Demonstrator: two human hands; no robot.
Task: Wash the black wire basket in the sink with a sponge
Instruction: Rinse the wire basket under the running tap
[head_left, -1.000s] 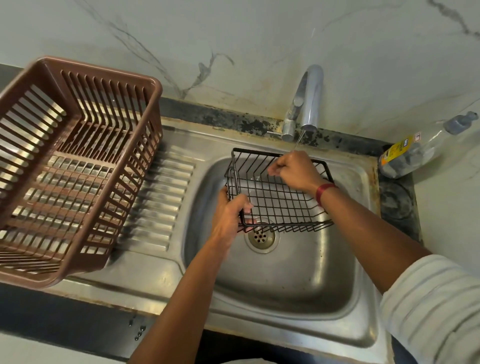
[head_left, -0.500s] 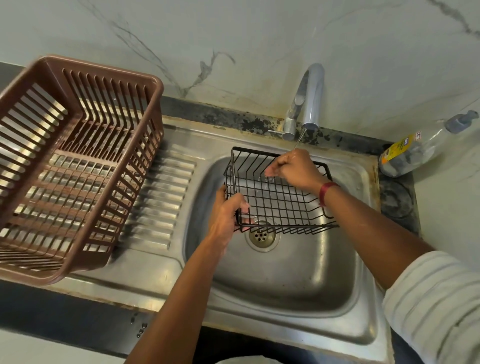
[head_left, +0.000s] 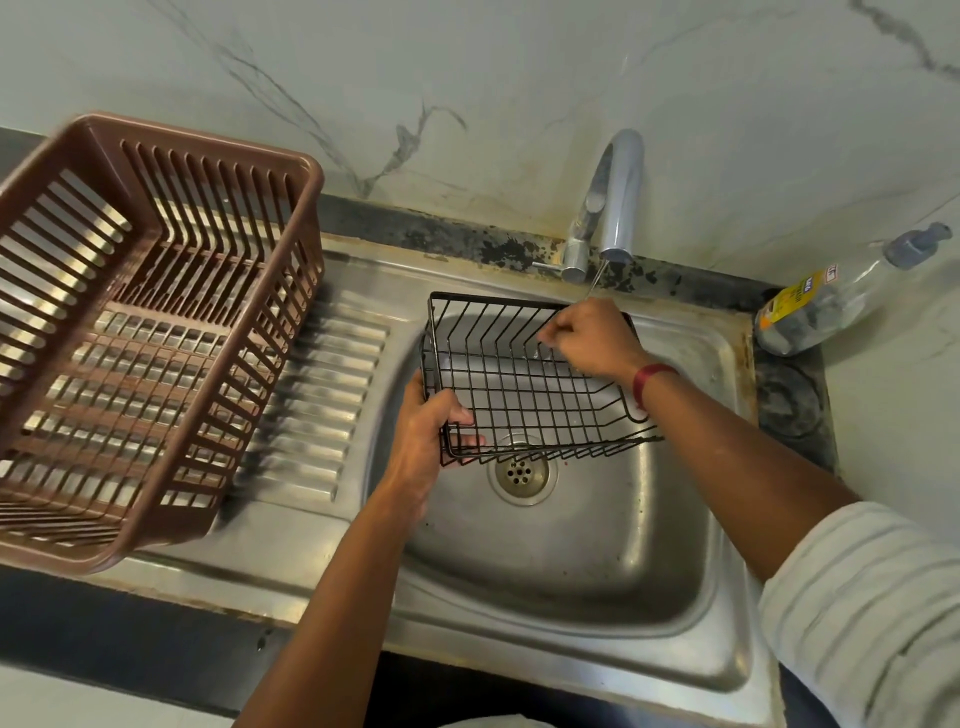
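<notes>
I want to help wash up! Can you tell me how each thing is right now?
Black wire basket: held tilted over the sink, open side up.
Left hand: grip closed on the basket's near corner.
Right hand: closed at the far rim, under the tap.
Tap: running a thin stream.
Sink: unplugged, no standing water.
Brown plastic crate: empty, on the drainboard.
Soap bottle: lying tilted.

No lettering here can be read: the only printing is on the yellow label (head_left: 789, 303) of the clear pump bottle (head_left: 831, 301) lying right of the sink, and it is too small and blurred.
</notes>
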